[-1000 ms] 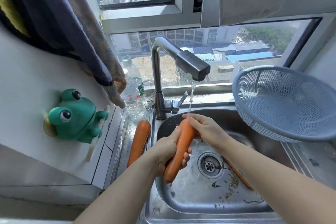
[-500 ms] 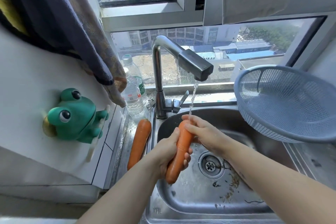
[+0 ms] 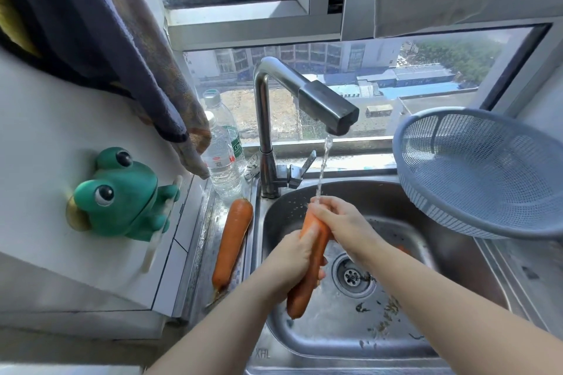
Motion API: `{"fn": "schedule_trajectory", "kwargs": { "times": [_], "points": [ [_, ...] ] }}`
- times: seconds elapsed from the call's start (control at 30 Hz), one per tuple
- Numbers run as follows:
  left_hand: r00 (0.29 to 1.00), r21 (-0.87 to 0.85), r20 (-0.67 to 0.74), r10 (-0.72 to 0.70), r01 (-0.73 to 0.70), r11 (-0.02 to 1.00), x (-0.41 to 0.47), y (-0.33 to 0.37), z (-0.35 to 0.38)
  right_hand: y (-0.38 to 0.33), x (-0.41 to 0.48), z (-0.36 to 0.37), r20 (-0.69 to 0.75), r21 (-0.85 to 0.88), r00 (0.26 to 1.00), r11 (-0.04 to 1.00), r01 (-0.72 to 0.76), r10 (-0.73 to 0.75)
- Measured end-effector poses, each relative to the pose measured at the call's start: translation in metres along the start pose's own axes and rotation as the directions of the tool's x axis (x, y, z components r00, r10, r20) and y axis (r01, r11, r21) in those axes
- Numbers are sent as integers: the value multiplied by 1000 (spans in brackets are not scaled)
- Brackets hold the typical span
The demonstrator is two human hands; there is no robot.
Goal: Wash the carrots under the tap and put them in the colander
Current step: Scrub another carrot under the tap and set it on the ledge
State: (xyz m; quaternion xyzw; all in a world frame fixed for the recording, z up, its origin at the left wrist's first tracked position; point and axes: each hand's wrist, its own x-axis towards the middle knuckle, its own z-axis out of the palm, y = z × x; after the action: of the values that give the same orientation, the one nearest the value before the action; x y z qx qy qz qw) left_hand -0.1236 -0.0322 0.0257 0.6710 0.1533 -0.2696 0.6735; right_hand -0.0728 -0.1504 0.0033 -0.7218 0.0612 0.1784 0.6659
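Observation:
An orange carrot is held over the steel sink, its thick end up under the water stream from the tap. My left hand grips its middle. My right hand closes over its top end, where the water lands. A second carrot lies on the sink's left ledge. A sliver of another carrot shows in the basin behind my right forearm. The blue colander sits tilted at the sink's right, nothing visible inside it.
Two plastic water bottles stand left of the tap base. A green frog holder sticks to the left wall. Dark towels hang above it. Bits of debris lie around the drain. The window is right behind the sink.
My right hand has slid up the carrot to cover its top end. The carrot and left hand stay in about the same place under the running water.

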Motion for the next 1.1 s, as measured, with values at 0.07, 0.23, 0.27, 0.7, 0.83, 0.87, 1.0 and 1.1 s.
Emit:
{"fn": "schedule_trajectory", "kwargs": {
  "times": [0.07,0.23,0.27,0.7,0.83,0.87,1.0,1.1],
  "points": [
    [995,153,-18,101,-97,983,0,-5,4,0,2,2,-20,66,998,997,-51,53],
    [969,497,-93,230,-154,854,4,-20,6,3,-5,10,-78,22,993,996,-84,85],
    [963,515,-101,249,-164,841,3,-21,7,3,-5,12,-137,-4,989,998,-61,60],
    [925,317,-128,358,-304,899,6,-35,-2,1,1,12,97,646,973,730,-222,210],
    [979,70,-188,76,-64,995,9,-25,-4,0,-9,10,191,626,972,745,-230,139],
    [989,-36,-149,-12,7,999,10,-23,-5,1,-11,9,204,574,972,791,-212,113],
    [986,-210,19,-163,163,964,14,-22,-9,5,-13,5,226,399,971,901,-171,84],
    [984,-196,40,-176,181,964,15,-20,-5,5,-11,8,164,267,983,956,-124,82]
  ]
}}
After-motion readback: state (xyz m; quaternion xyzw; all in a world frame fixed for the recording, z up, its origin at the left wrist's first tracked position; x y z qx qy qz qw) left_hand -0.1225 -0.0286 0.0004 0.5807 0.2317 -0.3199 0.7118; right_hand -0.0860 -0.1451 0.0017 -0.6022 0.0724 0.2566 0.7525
